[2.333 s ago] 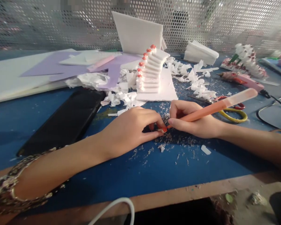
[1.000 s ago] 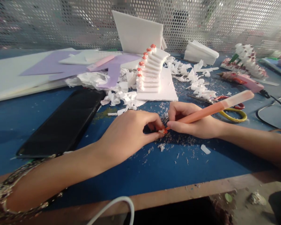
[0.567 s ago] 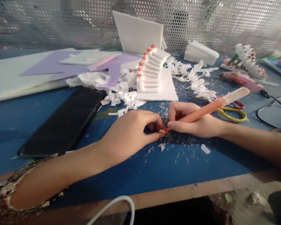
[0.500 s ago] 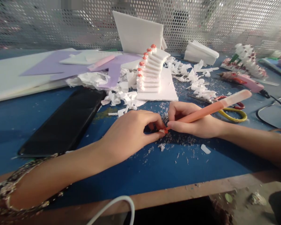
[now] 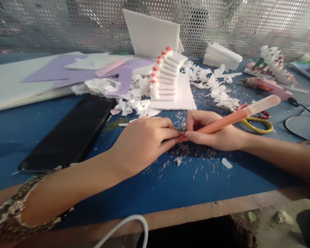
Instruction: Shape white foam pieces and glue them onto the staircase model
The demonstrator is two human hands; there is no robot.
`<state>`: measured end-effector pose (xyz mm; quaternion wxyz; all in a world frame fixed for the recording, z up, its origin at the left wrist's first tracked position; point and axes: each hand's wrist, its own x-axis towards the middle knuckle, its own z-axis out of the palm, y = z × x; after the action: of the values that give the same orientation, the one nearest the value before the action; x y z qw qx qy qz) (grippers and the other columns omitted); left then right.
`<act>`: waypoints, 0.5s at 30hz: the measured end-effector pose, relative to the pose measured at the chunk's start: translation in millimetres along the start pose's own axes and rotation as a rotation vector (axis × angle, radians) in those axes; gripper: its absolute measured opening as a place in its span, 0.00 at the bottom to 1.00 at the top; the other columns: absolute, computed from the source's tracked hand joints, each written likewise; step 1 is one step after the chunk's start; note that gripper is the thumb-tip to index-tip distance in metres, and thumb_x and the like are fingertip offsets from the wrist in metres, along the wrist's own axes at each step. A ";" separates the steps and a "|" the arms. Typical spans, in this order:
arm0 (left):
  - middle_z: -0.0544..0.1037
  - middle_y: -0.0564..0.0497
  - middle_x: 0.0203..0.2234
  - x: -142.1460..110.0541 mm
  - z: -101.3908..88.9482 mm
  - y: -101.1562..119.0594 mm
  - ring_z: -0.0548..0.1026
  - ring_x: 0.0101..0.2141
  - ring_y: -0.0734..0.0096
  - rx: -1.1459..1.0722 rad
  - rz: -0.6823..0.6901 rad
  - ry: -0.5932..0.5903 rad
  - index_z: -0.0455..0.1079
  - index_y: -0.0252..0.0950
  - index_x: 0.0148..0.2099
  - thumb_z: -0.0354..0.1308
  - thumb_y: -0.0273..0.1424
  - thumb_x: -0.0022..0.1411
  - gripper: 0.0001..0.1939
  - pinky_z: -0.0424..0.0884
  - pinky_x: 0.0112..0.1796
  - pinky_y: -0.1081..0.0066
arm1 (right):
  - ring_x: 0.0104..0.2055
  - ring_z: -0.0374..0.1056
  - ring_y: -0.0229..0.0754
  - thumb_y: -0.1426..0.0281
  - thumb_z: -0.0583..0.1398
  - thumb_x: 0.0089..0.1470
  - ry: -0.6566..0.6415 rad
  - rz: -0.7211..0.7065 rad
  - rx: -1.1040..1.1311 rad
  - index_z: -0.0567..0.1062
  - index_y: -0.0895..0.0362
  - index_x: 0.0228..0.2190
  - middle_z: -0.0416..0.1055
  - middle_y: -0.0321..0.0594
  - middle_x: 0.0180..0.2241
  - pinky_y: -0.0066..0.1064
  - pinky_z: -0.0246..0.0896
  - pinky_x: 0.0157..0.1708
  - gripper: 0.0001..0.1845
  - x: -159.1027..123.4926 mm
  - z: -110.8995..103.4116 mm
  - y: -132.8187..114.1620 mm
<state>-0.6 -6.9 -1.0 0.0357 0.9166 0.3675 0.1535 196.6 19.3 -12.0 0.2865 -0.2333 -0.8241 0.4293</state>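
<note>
My left hand (image 5: 142, 143) rests on the blue table and pinches a tiny white-and-red piece (image 5: 181, 138) between thumb and fingertips. My right hand (image 5: 212, 132) grips an orange pen-like tool (image 5: 237, 116) with a pale far end; its tip touches the tiny piece. Fine shavings (image 5: 193, 151) lie under and around both hands. Behind them stands a white foam staircase model (image 5: 167, 79) with small red-capped white posts along its left side.
A black phone (image 5: 69, 132) lies to the left. Purple and white sheets (image 5: 67, 70) and torn white scraps (image 5: 214, 86) lie behind. Yellow-and-red scissors (image 5: 258, 124), a pink glue gun (image 5: 271, 88) and a black cable (image 5: 299, 120) are on the right. A white cable (image 5: 129, 224) loops at the table's front edge.
My left fingers have closed tighter over the tiny piece and shifted slightly toward the tool's tip. The view has tilted a little; the tool's angle has hardly changed.
</note>
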 end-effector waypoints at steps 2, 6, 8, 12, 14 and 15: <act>0.74 0.50 0.29 0.6 0.9 0.5 0.71 0.30 0.68 0.014 0.007 0.000 0.74 0.38 0.35 0.48 0.34 0.61 0.13 0.63 0.31 0.69 | 0.21 0.49 0.25 0.72 0.56 0.51 0.003 -0.004 -0.049 0.60 0.60 0.23 0.54 0.29 0.20 0.18 0.46 0.19 0.09 0.0 -0.2 0.7; 0.74 0.50 0.29 1.2 2.0 0.8 0.71 0.31 0.68 0.039 0.000 -0.007 0.74 0.39 0.36 0.47 0.34 0.61 0.14 0.64 0.31 0.69 | 0.21 0.49 0.25 0.73 0.55 0.51 0.008 -0.023 -0.063 0.59 0.60 0.23 0.54 0.28 0.20 0.18 0.46 0.19 0.09 -0.3 -0.8 0.1; 0.74 0.51 0.29 0.8 2.3 0.9 0.71 0.31 0.68 0.062 0.001 -0.005 0.74 0.39 0.36 0.46 0.35 0.62 0.15 0.63 0.31 0.69 | 0.21 0.49 0.26 0.73 0.55 0.51 0.012 -0.020 -0.088 0.59 0.60 0.23 0.54 0.29 0.20 0.18 0.46 0.19 0.09 -0.3 -0.9 -1.3; 0.74 0.51 0.28 -0.5 2.7 1.7 0.70 0.29 0.69 0.126 0.013 0.008 0.74 0.39 0.35 0.46 0.35 0.62 0.15 0.62 0.30 0.70 | 0.21 0.48 0.26 0.75 0.55 0.50 0.038 -0.011 -0.139 0.59 0.59 0.22 0.53 0.28 0.19 0.18 0.45 0.18 0.09 1.0 -0.8 -2.7; 0.74 0.51 0.27 -1.0 2.8 2.3 0.70 0.28 0.69 0.149 0.014 0.017 0.74 0.39 0.35 0.46 0.35 0.62 0.15 0.62 0.29 0.70 | 0.20 0.49 0.26 0.75 0.55 0.50 0.056 -0.008 -0.129 0.59 0.59 0.22 0.53 0.28 0.19 0.18 0.46 0.18 0.09 1.5 -0.9 -1.9; 0.74 0.51 0.27 -1.2 2.8 2.5 0.70 0.28 0.69 0.156 0.014 0.020 0.74 0.40 0.35 0.46 0.35 0.62 0.15 0.62 0.29 0.70 | 0.20 0.49 0.26 0.74 0.55 0.50 0.058 -0.005 -0.120 0.59 0.59 0.22 0.53 0.28 0.19 0.18 0.46 0.18 0.09 1.5 -1.0 -1.3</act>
<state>1.1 -9.4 -3.6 -0.0405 0.9175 0.3724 0.1340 196.0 20.2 -10.1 0.2968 -0.2605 -0.8402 0.3716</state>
